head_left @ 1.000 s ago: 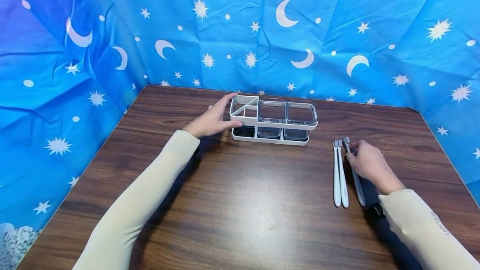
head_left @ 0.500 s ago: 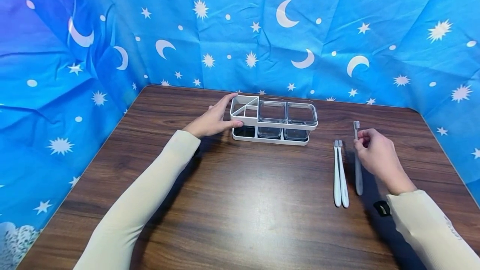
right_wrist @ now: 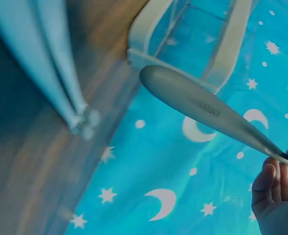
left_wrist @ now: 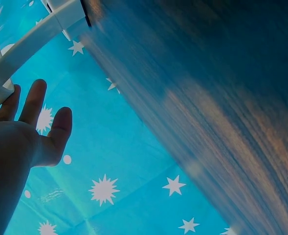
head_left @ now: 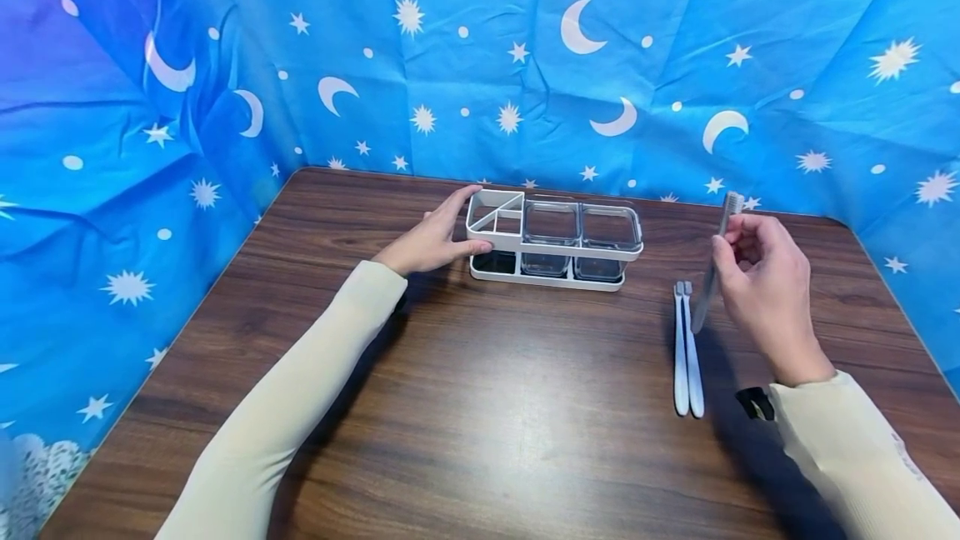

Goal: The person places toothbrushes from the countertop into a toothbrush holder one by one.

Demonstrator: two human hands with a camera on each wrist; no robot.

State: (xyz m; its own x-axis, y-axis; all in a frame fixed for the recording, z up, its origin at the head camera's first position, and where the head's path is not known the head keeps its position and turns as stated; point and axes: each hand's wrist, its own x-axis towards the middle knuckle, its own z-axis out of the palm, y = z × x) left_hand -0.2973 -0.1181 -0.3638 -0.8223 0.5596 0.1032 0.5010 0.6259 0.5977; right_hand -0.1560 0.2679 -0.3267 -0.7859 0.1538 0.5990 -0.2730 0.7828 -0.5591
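Note:
A white toothbrush holder (head_left: 558,248) stands at the back middle of the table, with two clear cups (head_left: 546,265) in its right part and divided slots at its left. My left hand (head_left: 427,245) holds the holder's left end, thumb at the front and forefinger at the back corner; some of its fingers stick out free in the left wrist view. Raised over the table, a grey toothbrush (head_left: 707,297) is pinched near its head by my right hand (head_left: 768,286), bristles up and handle slanting down. Beside it lie two white toothbrushes (head_left: 687,357), side by side.
The brown wooden table (head_left: 480,390) reaches back to a blue curtain (head_left: 510,40) with white moons and stars, which also runs along the left and right sides. White lace (head_left: 45,469) hangs at the lower left.
My right hand has lifted the grey toothbrush off the table and tipped its head up and away from the two white ones. The left hand has stayed on the holder.

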